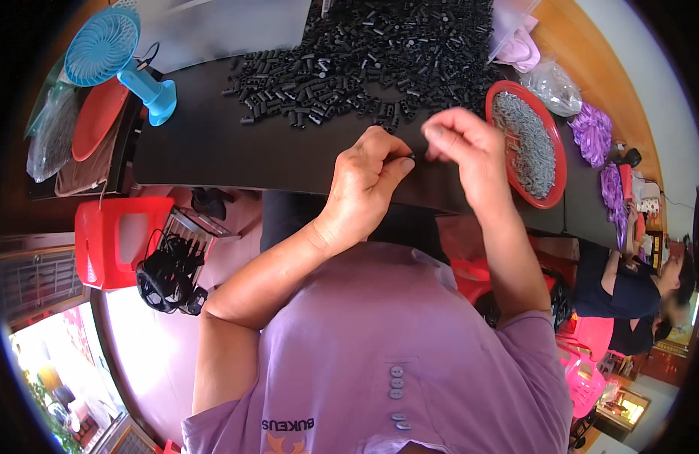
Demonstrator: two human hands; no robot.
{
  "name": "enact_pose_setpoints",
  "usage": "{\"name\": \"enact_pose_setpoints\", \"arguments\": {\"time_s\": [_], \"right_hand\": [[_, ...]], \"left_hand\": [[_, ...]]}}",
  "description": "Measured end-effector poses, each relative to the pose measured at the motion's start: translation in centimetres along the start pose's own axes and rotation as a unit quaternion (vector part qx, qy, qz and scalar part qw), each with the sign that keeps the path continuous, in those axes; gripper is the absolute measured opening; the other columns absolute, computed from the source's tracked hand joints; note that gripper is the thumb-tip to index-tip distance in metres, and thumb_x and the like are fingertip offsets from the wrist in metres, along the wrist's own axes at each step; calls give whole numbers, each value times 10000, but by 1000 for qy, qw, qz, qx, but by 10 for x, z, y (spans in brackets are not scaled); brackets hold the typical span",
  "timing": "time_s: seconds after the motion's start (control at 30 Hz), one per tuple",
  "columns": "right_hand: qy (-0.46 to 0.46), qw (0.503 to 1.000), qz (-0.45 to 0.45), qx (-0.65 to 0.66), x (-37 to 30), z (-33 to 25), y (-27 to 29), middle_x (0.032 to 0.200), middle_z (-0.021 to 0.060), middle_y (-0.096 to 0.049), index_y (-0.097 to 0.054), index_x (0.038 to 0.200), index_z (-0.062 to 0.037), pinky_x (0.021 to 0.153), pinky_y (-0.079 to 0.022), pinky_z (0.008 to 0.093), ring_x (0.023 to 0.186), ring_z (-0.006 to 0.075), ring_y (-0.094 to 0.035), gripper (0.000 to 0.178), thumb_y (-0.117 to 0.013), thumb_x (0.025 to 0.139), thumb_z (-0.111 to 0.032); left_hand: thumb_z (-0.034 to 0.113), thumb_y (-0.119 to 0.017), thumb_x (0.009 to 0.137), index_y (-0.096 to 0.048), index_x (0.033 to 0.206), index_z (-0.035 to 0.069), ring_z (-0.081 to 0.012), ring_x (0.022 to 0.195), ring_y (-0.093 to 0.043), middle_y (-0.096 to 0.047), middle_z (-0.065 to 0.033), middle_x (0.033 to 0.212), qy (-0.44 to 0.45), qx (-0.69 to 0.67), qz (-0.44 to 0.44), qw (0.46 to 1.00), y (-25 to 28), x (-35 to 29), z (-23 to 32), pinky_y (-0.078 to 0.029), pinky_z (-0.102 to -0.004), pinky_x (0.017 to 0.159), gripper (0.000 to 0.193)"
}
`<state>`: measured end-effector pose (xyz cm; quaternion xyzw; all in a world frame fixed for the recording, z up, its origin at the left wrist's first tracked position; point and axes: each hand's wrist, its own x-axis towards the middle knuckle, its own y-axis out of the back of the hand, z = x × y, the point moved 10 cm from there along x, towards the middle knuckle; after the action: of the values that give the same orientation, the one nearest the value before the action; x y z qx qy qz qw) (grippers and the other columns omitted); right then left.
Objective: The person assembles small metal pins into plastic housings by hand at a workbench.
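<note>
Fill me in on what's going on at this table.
A person is working with small parts by hand. Their left hand pinches what looks like a tiny dark piece at the fingertips. The right hand is close by on the right, not touching the left; whether it holds anything is unclear. Beyond them, small black parts lie heaped on the dark table. A red dish of small grey pieces sits at the right.

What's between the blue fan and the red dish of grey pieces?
The head view shows bare dark tabletop near the blue fan, then small black parts, the left hand and the right hand before the red dish.
</note>
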<state>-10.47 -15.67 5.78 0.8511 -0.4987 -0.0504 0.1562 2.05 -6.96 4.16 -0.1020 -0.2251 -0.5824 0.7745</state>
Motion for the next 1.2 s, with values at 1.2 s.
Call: {"name": "enact_pose_setpoints", "arguments": {"time_s": [1.2], "right_hand": [[86, 990, 34, 102, 0, -12, -53, 890, 41, -682, -654, 972, 25, 750, -509, 244, 840, 100, -641, 119, -635, 861, 61]], "left_hand": [[100, -546, 984, -580, 985, 0, -252, 851, -646, -640, -120, 921, 181, -480, 195, 836, 14, 51, -48, -548, -368, 787, 106]]}}
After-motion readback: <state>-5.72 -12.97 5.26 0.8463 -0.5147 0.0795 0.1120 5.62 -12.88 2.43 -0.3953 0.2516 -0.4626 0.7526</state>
